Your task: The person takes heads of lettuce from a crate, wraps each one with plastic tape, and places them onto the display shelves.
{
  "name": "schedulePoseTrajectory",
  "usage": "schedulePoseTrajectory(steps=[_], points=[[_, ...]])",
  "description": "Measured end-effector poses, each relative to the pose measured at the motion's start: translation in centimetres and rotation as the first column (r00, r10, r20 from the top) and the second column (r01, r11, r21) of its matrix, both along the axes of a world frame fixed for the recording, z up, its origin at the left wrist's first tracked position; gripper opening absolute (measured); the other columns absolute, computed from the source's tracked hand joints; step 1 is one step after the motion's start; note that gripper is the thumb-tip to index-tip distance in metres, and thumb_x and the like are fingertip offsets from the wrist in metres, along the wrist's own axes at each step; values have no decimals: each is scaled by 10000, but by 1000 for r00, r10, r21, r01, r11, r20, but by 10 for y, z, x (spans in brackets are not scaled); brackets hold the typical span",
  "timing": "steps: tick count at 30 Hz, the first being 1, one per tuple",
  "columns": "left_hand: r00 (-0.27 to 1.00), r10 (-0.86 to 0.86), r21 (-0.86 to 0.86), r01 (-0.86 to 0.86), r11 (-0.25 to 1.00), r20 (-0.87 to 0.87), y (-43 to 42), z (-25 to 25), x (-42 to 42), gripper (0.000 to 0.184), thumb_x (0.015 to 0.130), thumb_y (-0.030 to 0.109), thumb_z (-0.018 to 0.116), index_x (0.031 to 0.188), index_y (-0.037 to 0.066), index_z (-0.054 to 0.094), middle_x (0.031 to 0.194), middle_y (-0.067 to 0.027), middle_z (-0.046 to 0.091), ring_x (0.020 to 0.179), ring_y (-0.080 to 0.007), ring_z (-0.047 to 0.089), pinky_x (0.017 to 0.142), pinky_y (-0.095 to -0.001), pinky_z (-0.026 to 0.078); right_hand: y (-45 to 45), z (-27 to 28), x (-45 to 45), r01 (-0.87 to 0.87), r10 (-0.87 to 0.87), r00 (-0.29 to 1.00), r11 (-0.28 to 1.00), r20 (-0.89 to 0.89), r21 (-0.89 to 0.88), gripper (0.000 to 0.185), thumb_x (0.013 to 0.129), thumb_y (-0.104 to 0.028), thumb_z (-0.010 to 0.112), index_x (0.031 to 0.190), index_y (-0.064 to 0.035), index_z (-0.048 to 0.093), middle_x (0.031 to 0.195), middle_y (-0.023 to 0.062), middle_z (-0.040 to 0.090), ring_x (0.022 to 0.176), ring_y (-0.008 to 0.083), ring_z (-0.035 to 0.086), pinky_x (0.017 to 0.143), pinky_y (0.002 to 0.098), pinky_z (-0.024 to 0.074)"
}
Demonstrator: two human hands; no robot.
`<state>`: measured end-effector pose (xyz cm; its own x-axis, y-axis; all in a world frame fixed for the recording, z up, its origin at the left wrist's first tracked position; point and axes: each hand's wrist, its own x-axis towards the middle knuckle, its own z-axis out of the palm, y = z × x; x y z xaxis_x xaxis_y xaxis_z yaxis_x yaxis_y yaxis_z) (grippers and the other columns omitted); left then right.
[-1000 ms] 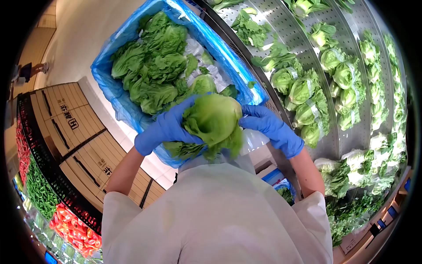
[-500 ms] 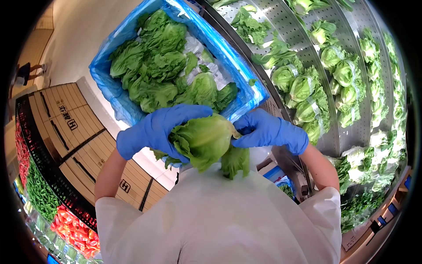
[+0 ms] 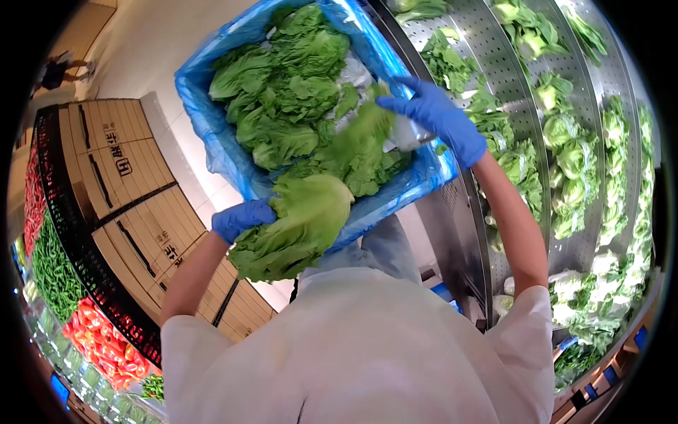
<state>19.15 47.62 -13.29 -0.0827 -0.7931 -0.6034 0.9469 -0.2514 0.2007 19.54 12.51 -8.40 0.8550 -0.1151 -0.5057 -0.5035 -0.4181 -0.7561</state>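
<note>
Store floor: a pale, smooth floor (image 3: 141, 63) lies ahead of you, with a distant person (image 3: 67, 71) small at the upper left.
Left side: brown ribbed panels with black lettering (image 3: 134, 205) stand beside you; beyond their black edging lie glossy red peppers (image 3: 106, 346) and a heap of slender green peppers (image 3: 53, 268).
Right side: perforated grey metal shelves (image 3: 491, 49) rise in tiers, carrying rows of green leafy vegetables (image 3: 572, 148).
Crate: the box lined with crinkled blue plastic (image 3: 424, 184) sits in front of you, tilted in the view; loose pale-green leaves (image 3: 279, 78) fill much of it, beside some crumpled whitish material (image 3: 357, 74).
Lettuce: the large, frilly, light-green lettuce head (image 3: 304, 226) is at the near edge of the crate, between your left hand and your body, its pale stem end facing right and its leaves spread to the lower left.
Left hand: your blue-gloved left hand (image 3: 244, 219) is clamped on the lettuce head from the left, some fingertips hidden by leaves.
Right hand: your blue-gloved right hand (image 3: 438, 116) is above the crate's right side, two fingers stretched out and apart; the lower fingers are unclear, so you cannot tell whether they grip anything.
Loose leaf: a blurred green leaf (image 3: 371, 131) is just beside those outstretched fingers, over the crate; contact cannot be told.
</note>
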Motion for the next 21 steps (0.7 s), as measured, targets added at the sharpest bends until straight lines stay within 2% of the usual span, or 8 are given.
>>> schedulePoseTrajectory(steps=[3,5,7,10,14,16,18,21], points=[[986,166,14,-166,986,19,0,-8,-10,548,859,232,537,1325,36,325,1275,-140,437,1133,-237,470,946,-365,413,-3,11,16,-35,58,997,941,59,-337,694,717,-492,661,1186,-1,519,1001,189,608,951,211,584,790,330,460],[959,283,36,-283,958,23,-14,4,-10,520,902,292,481,1324,35,319,1291,-170,412,1146,-280,463,963,-415,407,-3,17,-1,115,-53,963,967,-263,227,657,760,-410,659,1242,-9,462,1056,172,594,977,189,572,799,329,457],[940,340,14,-340,940,-25,-26,24,-4,554,877,279,517,1331,38,313,1271,-137,438,1133,-232,469,952,-362,404,23,7,-48,6,8,1000,849,-24,529,577,794,-331,647,1234,-5,465,1061,149,590,951,170,574,796,293,452],[912,396,-22,-400,916,-103,-44,40,5,610,839,260,572,1342,42,304,1241,-88,477,1114,-162,477,936,-282,398,60,19,-79,-232,259,966,896,-23,378,521,816,-286,629,1221,1,471,1048,108,592,932,142,564,805,268,445],[940,182,-214,-122,969,289,-79,39,20,683,850,374,568,1366,59,251,1305,-92,408,1160,-181,438,972,-314,376,64,7,-99,224,-83,966,747,-246,627,477,811,-218,638,1206,1,482,1079,70,575,947,109,537,809,244,439],[893,92,-80,-63,995,440,-93,35,27,648,865,328,551,1368,55,246,1270,-71,432,1123,-143,449,949,-276,377,55,3,-108,451,-291,891,645,-348,617,442,809,-173,640,1190,-2,497,1075,46,576,934,92,534,803,228,434],[835,-18,98,-43,994,550,-109,52,27,649,852,241,574,1371,45,237,1224,-58,463,1088,-116,460,928,-241,374,51,3,-115,445,-326,895,679,-304,583,443,816,-181,626,1202,-10,490,1078,48,577,935,99,543,805,232,435],[850,52,-52,-29,998,524,-117,59,8,682,803,262,621,1355,66,273,1282,-92,422,1134,-147,443,932,-281,396,48,12,-125,471,-420,877,658,-232,588,420,833,-182,599,1208,-25,494,1080,39,581,920,94,549,792,225,432]])
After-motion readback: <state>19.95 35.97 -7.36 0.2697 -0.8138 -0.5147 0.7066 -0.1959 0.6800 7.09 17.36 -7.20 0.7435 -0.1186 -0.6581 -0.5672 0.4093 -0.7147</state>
